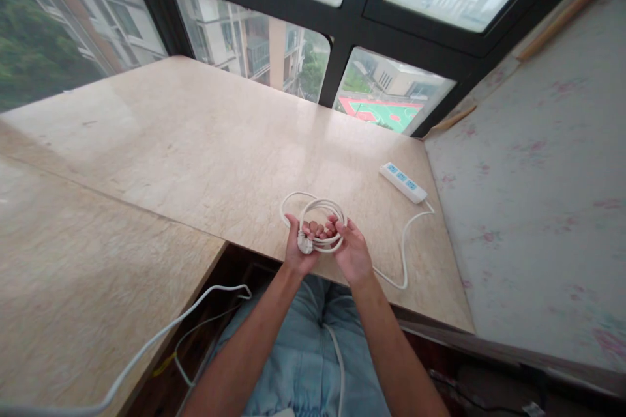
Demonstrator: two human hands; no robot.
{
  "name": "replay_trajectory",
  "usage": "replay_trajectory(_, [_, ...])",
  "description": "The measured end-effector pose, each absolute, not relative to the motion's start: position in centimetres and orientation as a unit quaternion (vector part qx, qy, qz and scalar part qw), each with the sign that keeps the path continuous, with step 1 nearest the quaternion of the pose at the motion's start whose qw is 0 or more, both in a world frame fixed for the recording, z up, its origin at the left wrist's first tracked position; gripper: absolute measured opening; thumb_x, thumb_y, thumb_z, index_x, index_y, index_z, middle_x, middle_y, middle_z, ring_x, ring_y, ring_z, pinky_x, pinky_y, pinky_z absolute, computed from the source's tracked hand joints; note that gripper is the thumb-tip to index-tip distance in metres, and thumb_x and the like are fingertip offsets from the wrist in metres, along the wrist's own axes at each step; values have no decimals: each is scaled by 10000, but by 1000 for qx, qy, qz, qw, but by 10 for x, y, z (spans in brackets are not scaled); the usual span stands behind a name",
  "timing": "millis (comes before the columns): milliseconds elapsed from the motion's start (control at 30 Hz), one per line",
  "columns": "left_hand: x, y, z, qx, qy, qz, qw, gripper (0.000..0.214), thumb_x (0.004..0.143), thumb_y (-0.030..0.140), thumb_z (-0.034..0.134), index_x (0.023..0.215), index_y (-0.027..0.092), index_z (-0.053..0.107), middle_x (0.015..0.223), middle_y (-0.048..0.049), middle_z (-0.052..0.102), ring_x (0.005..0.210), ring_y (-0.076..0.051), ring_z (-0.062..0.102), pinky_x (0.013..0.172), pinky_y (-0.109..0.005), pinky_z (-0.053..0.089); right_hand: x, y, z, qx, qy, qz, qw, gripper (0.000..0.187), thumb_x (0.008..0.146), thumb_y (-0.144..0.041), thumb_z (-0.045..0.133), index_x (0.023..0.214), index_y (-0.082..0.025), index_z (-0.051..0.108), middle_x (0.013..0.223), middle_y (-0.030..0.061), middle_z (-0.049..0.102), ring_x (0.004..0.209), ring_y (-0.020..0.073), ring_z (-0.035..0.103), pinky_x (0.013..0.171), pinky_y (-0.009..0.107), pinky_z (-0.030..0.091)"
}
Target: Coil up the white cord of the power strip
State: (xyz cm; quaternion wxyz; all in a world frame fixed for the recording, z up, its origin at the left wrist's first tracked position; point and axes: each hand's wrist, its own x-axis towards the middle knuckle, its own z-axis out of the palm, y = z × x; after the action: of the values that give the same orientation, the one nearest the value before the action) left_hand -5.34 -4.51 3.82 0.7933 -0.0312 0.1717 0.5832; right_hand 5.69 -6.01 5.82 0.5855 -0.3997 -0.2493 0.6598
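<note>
A white power cord (323,203) is wound into a loose coil in front of me, above the front edge of the stone sill. My left hand (300,249) cups the coil from the left, its fingers curled under the loops and the thumb raised. By that palm sits the cord's white plug (305,244). Round the right side of the coil, my right hand (352,249) grips the loops between thumb and fingers. A white power strip (403,182) with blue socket faces lies on the sill to the right, its cord trailing toward the front edge.
The beige stone sill (161,124) runs up to dark window frames (337,32). Floral-papered wall (538,195) bounds the right side. Another white cable (161,333) crosses the lower left over a dark gap. A cord (337,358) hangs over my blue clothing.
</note>
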Motion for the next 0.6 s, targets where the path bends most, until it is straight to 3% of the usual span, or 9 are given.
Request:
replay_trajectory(133, [-38, -52, 40, -29, 208, 610, 764, 612, 850, 617, 490, 467, 139, 492, 675, -29, 594, 641, -133, 592, 654, -275, 494, 42, -73, 50, -397, -184, 622, 649, 262, 729, -339, 763, 968, -262, 687, 976, -1, 723, 966, 170, 666, 914, 343, 537])
replay_trajectory(333, [-19, -54, 42, -13, 257, 654, 711, 614, 736, 712, 575, 523, 144, 475, 918, -56, 670, 904, -202, 663, 810, -313, 509, 29, -81, 52, -343, -113, 623, 694, 257, 766, -323, 722, 1005, -238, 684, 1126, 30, 709, 1141, 181, 616, 1061, 381, 446])
replay_trajectory(467, [-13, -58, 39, 54, 272, 671, 688, 629, 647, 762, 617, 555, 150, 507, 1078, -89, 669, 1060, -253, 629, 914, -349, 481, 22, -80, 58, -354, -101, 607, 705, 236, 736, -239, 746, 947, -213, 645, 1035, 35, 734, 1038, 178, 665, 1007, 376, 482])
replay_trajectory(600, [-12, -62, 36, 119, 293, 661, 680, 606, 658, 744, 626, 559, 151, 552, 1112, -101, 664, 1080, -246, 617, 928, -330, 474, 17, -76, 56, -368, -68, 569, 732, 245, 747, -293, 742, 931, -213, 602, 815, -4, 727, 826, 148, 701, 849, 328, 556])
